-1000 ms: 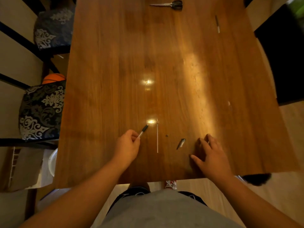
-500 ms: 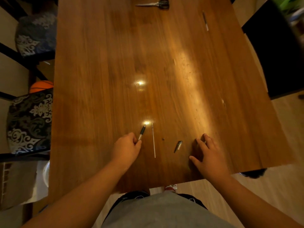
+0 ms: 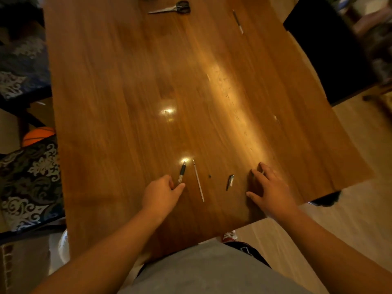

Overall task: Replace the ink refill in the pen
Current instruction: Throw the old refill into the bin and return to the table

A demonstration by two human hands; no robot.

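Note:
My left hand (image 3: 163,194) is closed on the near end of a black pen barrel (image 3: 182,172), whose tip points away from me just above the wooden table (image 3: 118,107). A thin white ink refill (image 3: 198,180) lies on the table right of it. Further right lie a tiny dark piece (image 3: 210,176) and a short dark pen part (image 3: 230,181). My right hand (image 3: 270,188) rests flat on the table with fingers spread, holding nothing. A second thin pen or refill (image 3: 238,21) lies far back on the right.
Scissors (image 3: 170,9) lie at the table's far edge. Patterned chair cushions (image 3: 29,183) and an orange ball (image 3: 37,134) sit to the left. A dark chair (image 3: 331,52) stands at the right. The near table edge is just below my hands.
The pen barrel in my left hand has swung from pointing forward-right to pointing more straight ahead. My head view has shifted slightly; my right hand stays flat on the table.

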